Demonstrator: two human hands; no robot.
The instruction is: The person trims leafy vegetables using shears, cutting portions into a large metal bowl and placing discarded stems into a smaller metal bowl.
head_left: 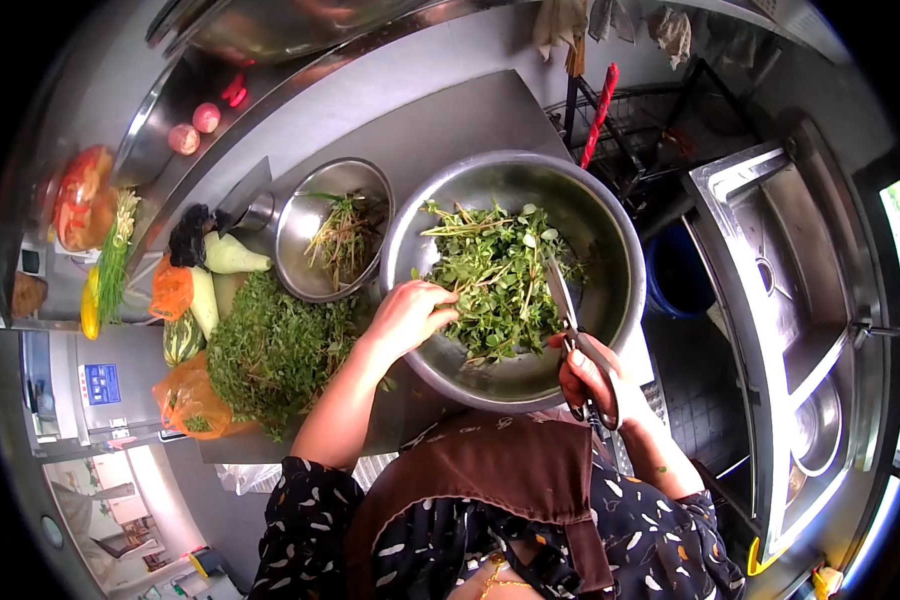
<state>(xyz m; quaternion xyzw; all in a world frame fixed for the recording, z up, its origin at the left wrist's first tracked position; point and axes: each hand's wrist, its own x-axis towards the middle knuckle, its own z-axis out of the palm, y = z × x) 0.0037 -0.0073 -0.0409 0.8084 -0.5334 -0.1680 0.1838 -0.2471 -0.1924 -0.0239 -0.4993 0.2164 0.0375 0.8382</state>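
Observation:
A large steel bowl (610, 250) holds a heap of green leafy stems (500, 280). My left hand (416, 312) reaches over the bowl's left rim, its fingers curled together on the near-left edge of the greens. In my right hand (592, 378) is a pair of scissors (562, 290), gripped by the dark handles at the bowl's lower right. The blades point away from me, along the right side of the heap. A smaller steel bowl (295, 240) with cut stems (345, 245) stands beside the large one. Left of my forearm lies a big pile of uncut greens (275, 345).
Pale gourds (235, 255), an orange bag (185, 395) and a cleaver (245, 195) lie at the left. Spring onions (120, 255) are farther left. On the right are a steel sink (770, 270), a blue bucket (675, 270) and a black rack (625, 140).

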